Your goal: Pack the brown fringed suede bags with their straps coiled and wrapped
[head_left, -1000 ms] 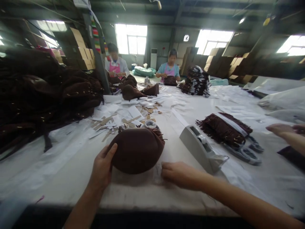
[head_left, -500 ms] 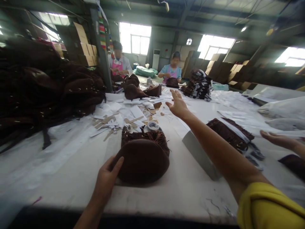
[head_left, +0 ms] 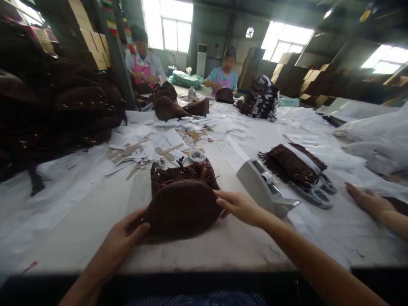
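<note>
A dark brown fringed bag (head_left: 185,208) lies on the white table, its smooth oval bottom facing me. My left hand (head_left: 126,231) holds the bag's left edge, thumb on the near side. On the opposite edge, my right hand (head_left: 237,206) has its fingers closed on the rim; some fingertips are hidden behind it. Drawstring ends and a wrapped ring-shaped strap (head_left: 196,156) show at the bag's far end. Just right of my right hand stands a grey tape dispenser (head_left: 259,182).
Another fringed bag (head_left: 296,163) with a white band lies to the right, near a co-worker's hand (head_left: 369,202). Brown bags are heaped (head_left: 63,97) at left. Paper and cardboard scraps (head_left: 137,155) litter the table's middle. Two people work at the far side beside a bag stack (head_left: 259,97).
My right hand has come down from above the table and back onto the bag's right edge. My left hand stays on the left edge. The view has tilted downward.
</note>
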`<state>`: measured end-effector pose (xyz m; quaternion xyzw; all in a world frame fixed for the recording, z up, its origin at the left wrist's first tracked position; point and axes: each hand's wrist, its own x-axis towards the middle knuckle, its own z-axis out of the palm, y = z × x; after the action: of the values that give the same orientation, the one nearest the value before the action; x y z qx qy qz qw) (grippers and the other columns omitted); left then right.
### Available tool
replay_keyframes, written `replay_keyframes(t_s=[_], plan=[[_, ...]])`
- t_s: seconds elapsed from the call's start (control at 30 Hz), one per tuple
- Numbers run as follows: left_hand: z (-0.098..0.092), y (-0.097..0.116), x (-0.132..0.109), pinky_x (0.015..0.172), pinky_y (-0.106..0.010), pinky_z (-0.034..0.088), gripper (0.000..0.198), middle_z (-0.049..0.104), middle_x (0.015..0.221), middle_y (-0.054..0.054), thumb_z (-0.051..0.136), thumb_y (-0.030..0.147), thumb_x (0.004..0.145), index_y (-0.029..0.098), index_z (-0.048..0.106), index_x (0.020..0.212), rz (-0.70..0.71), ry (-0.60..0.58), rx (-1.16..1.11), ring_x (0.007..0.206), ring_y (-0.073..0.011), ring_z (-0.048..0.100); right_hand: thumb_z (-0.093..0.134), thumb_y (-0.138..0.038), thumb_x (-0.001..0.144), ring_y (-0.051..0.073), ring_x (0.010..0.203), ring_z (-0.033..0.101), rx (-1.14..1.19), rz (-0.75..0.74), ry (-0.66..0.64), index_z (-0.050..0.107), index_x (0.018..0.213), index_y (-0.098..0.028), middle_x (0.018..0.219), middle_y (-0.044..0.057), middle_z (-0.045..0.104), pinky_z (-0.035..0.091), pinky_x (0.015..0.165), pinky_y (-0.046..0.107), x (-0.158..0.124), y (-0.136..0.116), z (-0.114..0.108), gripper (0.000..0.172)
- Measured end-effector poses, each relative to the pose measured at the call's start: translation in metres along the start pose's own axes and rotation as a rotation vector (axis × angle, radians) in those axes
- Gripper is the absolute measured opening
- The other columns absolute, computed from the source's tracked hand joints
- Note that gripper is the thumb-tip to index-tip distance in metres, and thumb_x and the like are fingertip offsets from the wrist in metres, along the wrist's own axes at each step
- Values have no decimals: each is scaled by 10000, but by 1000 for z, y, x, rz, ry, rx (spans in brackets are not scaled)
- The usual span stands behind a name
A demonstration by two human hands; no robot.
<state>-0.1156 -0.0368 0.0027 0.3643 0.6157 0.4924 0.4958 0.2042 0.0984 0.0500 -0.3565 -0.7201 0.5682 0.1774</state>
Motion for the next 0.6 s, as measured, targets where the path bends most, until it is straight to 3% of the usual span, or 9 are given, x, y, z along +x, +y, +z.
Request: replay_keyframes(t_s=[0.2, 0.33, 0.43, 0.6], plan=[[17, 5, -6, 858, -363, 574, 514, 755, 1023, -89, 866, 429, 587, 205, 728, 1029, 105, 52, -27, 978, -306, 700, 716, -359, 813, 149, 761, 659, 147, -44, 41, 586, 1349, -251, 1008, 8, 704, 632, 664, 309, -17, 10, 2, 562], [25, 0, -15, 676, -290, 562, 459, 752, 842, -58, 881, 411, 560, 187, 708, 922, 49, 131, 5, 764, -239, 706, 711, -416, 823, 164, 610, 661, -74, -55, 280, 723, 1131, -234, 819, 2, 723, 597, 586, 307, -35, 21, 3, 358], [30, -8, -22, 627, -261, 521, 437, 723, 766, -35, 870, 439, 563, 177, 698, 867, 65, 283, 126, 680, -199, 672, 705, -443, 829, 216, 710, 699, -290, -128, 471, 751, 974, -247, 841, 21, 746, 586, 691, 343, -45, 32, 13, 248], [36, -7, -35, 690, -268, 542, 453, 663, 820, -24, 818, 488, 617, 190, 710, 940, 165, 308, 264, 786, -195, 644, 696, -449, 835, 225, 763, 704, -357, -153, 555, 718, 974, -240, 894, 38, 751, 559, 733, 342, -48, 39, 25, 252]])
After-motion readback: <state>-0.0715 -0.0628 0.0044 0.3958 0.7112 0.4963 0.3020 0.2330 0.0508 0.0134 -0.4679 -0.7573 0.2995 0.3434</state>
